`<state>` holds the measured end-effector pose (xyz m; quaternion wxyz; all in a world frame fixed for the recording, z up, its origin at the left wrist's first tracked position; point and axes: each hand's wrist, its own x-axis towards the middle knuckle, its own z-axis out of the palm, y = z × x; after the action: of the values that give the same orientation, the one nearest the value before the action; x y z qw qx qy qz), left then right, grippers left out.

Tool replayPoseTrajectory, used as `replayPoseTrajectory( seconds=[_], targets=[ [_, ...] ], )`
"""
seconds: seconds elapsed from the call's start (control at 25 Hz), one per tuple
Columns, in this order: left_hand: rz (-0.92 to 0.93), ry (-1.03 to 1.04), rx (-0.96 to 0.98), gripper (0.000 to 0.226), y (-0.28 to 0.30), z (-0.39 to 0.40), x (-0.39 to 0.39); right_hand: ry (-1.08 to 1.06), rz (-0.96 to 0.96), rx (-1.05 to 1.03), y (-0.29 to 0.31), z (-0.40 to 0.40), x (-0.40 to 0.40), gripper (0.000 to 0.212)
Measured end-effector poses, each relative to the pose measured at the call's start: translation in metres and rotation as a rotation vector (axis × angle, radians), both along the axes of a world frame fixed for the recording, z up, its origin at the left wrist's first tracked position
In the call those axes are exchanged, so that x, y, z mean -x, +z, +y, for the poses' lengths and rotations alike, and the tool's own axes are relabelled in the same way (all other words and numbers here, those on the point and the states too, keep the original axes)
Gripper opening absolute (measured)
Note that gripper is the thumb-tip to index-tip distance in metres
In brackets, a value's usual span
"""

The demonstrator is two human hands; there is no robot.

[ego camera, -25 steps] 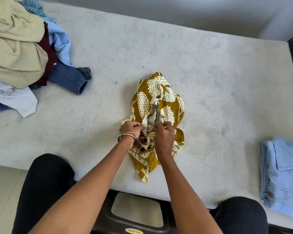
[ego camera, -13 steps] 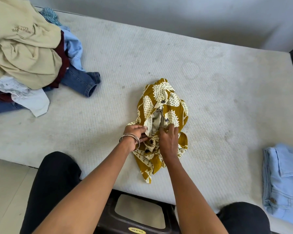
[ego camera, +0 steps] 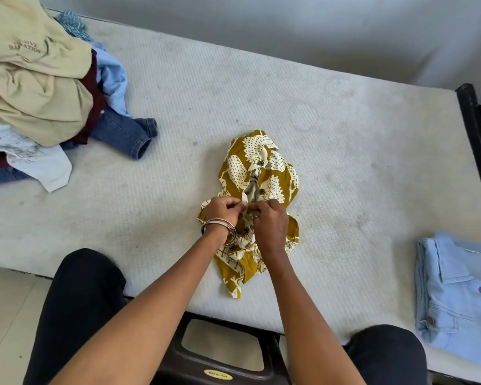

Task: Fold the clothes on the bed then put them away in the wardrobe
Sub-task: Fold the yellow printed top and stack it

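Observation:
A mustard-yellow shirt [ego camera: 264, 173] with a cream leaf print and dark buttons lies bunched in the middle of the white mattress [ego camera: 345, 140]. My left hand [ego camera: 222, 211], bangles on its wrist, pinches the shirt's left front edge. Right beside it, my right hand [ego camera: 270, 222] pinches the opposite edge at the button line, fingertips almost meeting. The fabric under both hands is hidden. A heap of unfolded clothes [ego camera: 36, 87] sits at the far left, topped by a beige garment. A folded light-blue denim jacket [ego camera: 458, 295] lies at the right edge.
A dark stool [ego camera: 222, 354] stands between my knees against the bed's near edge. The black bed frame [ego camera: 478, 140] runs along the right side. A pale wall rises behind the mattress, and tiled floor shows at lower left.
Both hands have stayed on the shirt's button line, their fingertips drawing closer together. The view has shifted slightly, so the heap on the left shows more.

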<state>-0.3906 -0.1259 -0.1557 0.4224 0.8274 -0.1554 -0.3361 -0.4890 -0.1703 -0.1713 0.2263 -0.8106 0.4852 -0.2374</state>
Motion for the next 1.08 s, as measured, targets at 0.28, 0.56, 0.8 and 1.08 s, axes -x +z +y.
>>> replayPoseTrajectory(
  seconds=[0.28, 0.56, 0.8, 1.08],
  targets=[
    [-0.154, -0.139, 0.011, 0.025, 0.01, 0.0, 0.006, -0.282, -0.299, -0.475, 0.023, -0.003, -0.001, 0.025],
    [-0.22, -0.22, 0.02, 0.024, 0.009, 0.002, 0.006, -0.356, -0.367, -0.642, 0.019, -0.004, -0.001, 0.017],
    [-0.274, -0.254, 0.021, 0.018, 0.006, 0.001, 0.0, -0.167, -0.334, -0.707, 0.031, -0.01, 0.007, 0.009],
    [-0.39, -0.247, 0.002, 0.019, 0.008, -0.002, 0.006, -0.22, -0.293, -0.681, 0.029, -0.017, 0.002, 0.006]
  ],
)
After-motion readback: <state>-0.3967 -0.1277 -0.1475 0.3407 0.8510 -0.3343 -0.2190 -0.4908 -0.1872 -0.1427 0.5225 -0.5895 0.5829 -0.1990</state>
